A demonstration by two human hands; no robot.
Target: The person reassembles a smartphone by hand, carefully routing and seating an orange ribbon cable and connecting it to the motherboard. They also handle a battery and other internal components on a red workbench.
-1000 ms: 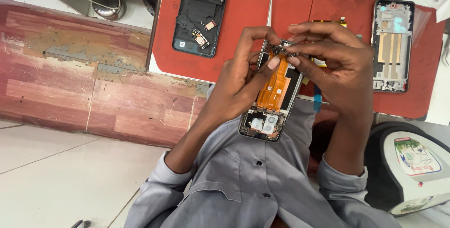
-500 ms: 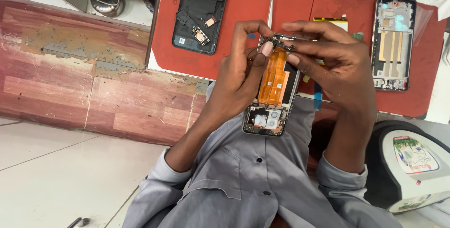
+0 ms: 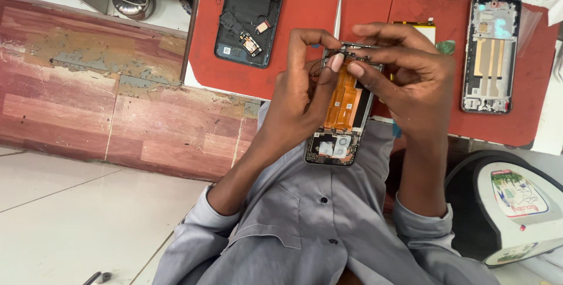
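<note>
Black phone shell (image 3: 251, 15) lies far left on the red mat (image 3: 305, 33). Left hand (image 3: 302, 94) and right hand (image 3: 410, 80) both clamped on the opened phone (image 3: 343, 106), held above the lap at the worktop edge, fingertips pinching its top end. Silver phone frame (image 3: 490, 53) lies far right.

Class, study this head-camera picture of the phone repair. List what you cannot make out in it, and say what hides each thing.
- Top end of the open phone, head view: covered by fingertips of the left hand and right hand, so any small part pinched there is hidden.
- Tweezers: lower end behind the hands.
- Dark phone shell: top cut off by the frame edge.
- Battery: mostly behind the right hand.
</note>
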